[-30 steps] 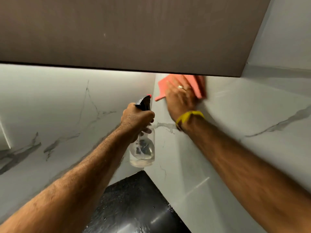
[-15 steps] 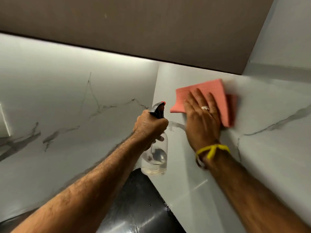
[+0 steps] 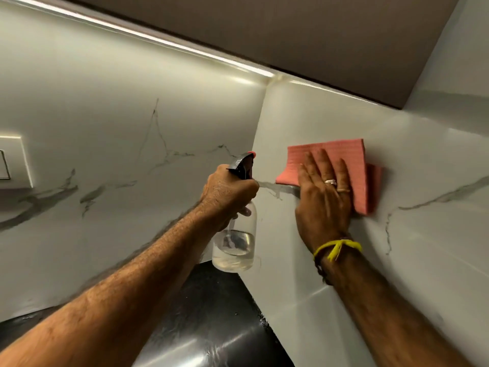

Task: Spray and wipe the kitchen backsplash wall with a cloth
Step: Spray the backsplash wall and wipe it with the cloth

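A white marble-look backsplash wall (image 3: 423, 168) meets a second wall panel (image 3: 105, 115) in a corner. My right hand (image 3: 324, 197) lies flat, fingers spread, pressing a folded pink cloth (image 3: 344, 157) against the right-hand wall. My left hand (image 3: 227, 192) grips the neck of a clear spray bottle (image 3: 235, 245) with a black trigger head, held upright just left of the corner. The bottle holds a little clear liquid at the bottom.
A dark brown upper cabinet (image 3: 317, 35) hangs overhead with a lit strip along its back edge. A glossy black countertop (image 3: 211, 313) runs below into the corner. A white switch plate (image 3: 13, 160) sits on the left wall.
My right hand has slid the pink cloth down the wall, away from the cabinet's underside. The view has tilted, and the left hand with the bottle stays beside the corner.
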